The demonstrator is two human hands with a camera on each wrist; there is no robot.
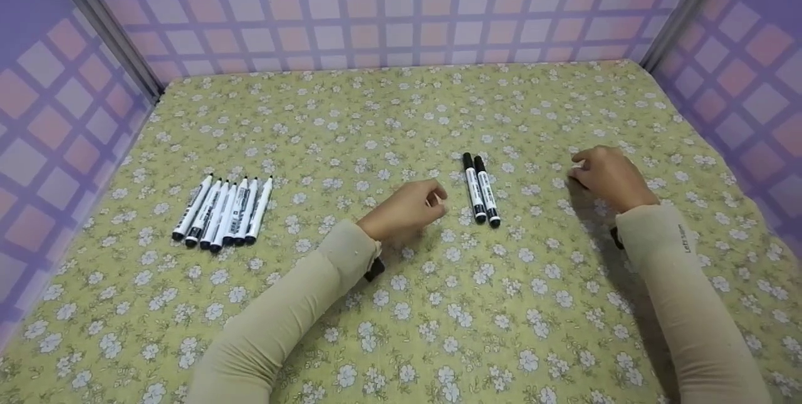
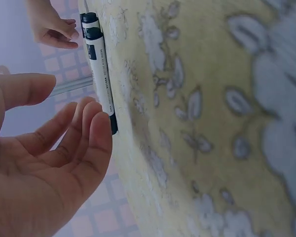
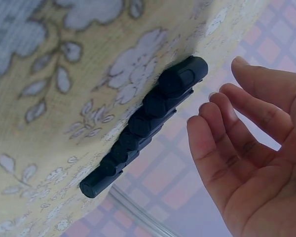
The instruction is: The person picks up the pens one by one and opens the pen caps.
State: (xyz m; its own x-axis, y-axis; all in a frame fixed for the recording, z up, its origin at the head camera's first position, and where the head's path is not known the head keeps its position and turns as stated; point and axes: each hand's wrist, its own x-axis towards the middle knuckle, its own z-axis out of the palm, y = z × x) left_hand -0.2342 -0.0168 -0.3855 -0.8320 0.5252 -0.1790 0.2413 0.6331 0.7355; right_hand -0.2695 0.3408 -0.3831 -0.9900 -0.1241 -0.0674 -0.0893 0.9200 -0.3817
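My left hand [image 1: 407,208] hovers just left of two capped markers [image 1: 481,191], which lie side by side with black caps pointing away. Its fingers and thumb bend loosely with a gap between them, holding nothing. In the left wrist view the markers [image 2: 102,74] lie beyond the fingertips. My right hand [image 1: 611,178] is apart from the markers, to their right, fingers loosely bent and nothing held. A row of several black caps [image 3: 138,123] lies on the cloth near the right fingers [image 3: 207,140]; I cannot make these caps out in the head view.
Several uncapped white markers [image 1: 227,213] lie close together at the left, thin black tips pointing away. A yellow-green floral cloth [image 1: 376,116] covers the table. Purple checked panels [image 1: 401,22] stand along the back and both sides, with grey posts [image 1: 683,9] at the back corners.
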